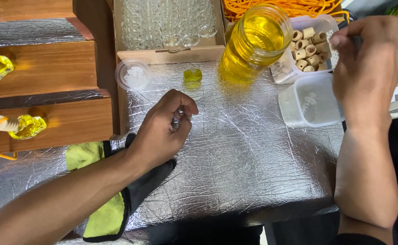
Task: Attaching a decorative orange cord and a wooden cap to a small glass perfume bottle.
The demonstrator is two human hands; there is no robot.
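Small clear glass bottle, empty

A table covered in crinkled silver foil carries everything. On it stand a jar of yellow liquid, two white tubs and a small lidded cup. A black-and-green cloth lies at its left edge.

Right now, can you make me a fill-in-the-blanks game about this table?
1. The big jar holds a ____ liquid.
2. The left hand pinches a tiny clear bottle over the ____ foil table cover.
3. The small wooden rings sit in a ____ tub.
4. The right hand is raised above a white tub and holds a thin ____ tool.

Missing words: yellow; silver; white; dark
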